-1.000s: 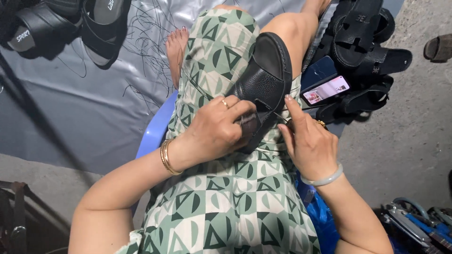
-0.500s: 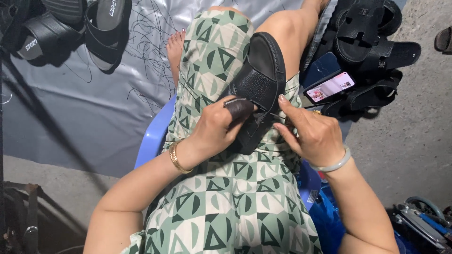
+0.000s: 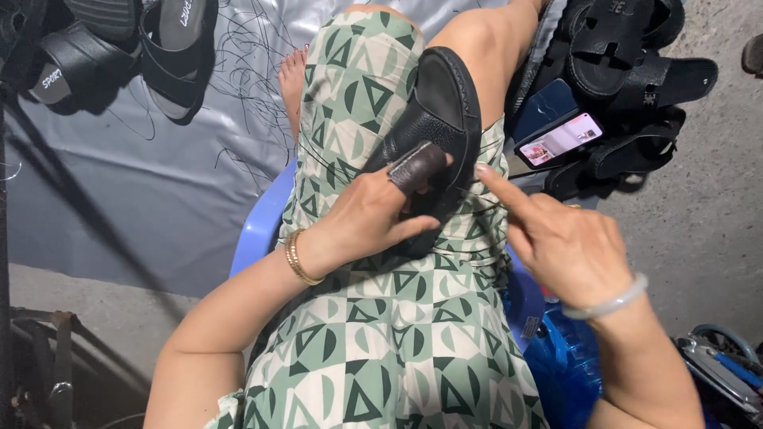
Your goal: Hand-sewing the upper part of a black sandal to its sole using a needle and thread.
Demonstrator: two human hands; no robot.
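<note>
From the head view, a black leather sandal (image 3: 441,103) lies sole-up on the person's lap, over a green patterned dress (image 3: 389,334). The left hand (image 3: 373,214) grips the sandal's near end, a brown leather thimble (image 3: 419,165) on its forefinger pressed against the sandal. The right hand (image 3: 560,238) is just right of the sandal, loosely open and holding nothing, its forefinger pointing at the sandal's edge. A phone (image 3: 559,137) with a lit screen lies right of the sandal on a pile of black sandals (image 3: 636,71). More sandals (image 3: 111,48) lie far left of it on a grey sheet (image 3: 143,199).
</note>
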